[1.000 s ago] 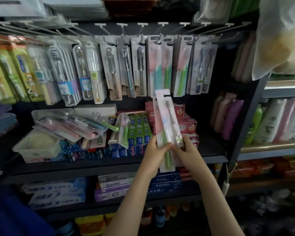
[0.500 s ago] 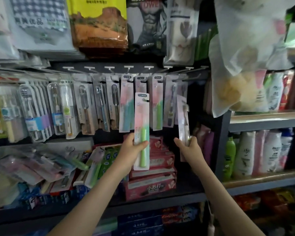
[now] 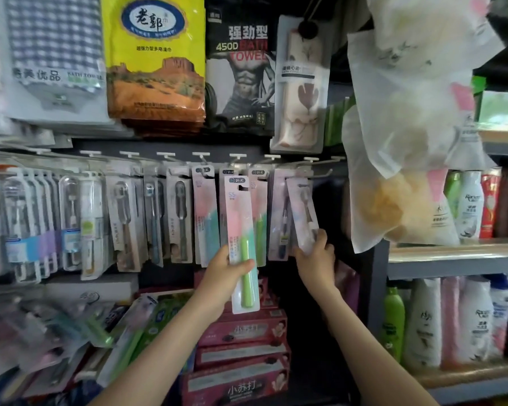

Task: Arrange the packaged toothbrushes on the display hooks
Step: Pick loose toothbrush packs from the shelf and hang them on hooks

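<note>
My left hand [image 3: 222, 275] grips a pink packaged toothbrush with a green handle [image 3: 241, 241], held upright in front of the hanging packs. My right hand [image 3: 317, 260] pinches the lower end of a pale pink packaged toothbrush [image 3: 301, 213], tilted, its top near a white display hook [image 3: 320, 174] at the right end of the row. Several packaged toothbrushes [image 3: 206, 215] hang from the hooks [image 3: 201, 155] across the rail.
Bath towel packs [image 3: 156, 63] hang above the rail. A white plastic bag [image 3: 408, 136] hangs at the right, close to my right hand. Toothpaste boxes [image 3: 242, 350] and loose toothbrush packs [image 3: 56, 332] lie on the shelf below. Bottles [image 3: 423, 323] fill the right shelves.
Both hands have risen from the lower shelf and separated, each with one pack. My right hand has lifted its pack up toward the rightmost hook; the view tilted upward.
</note>
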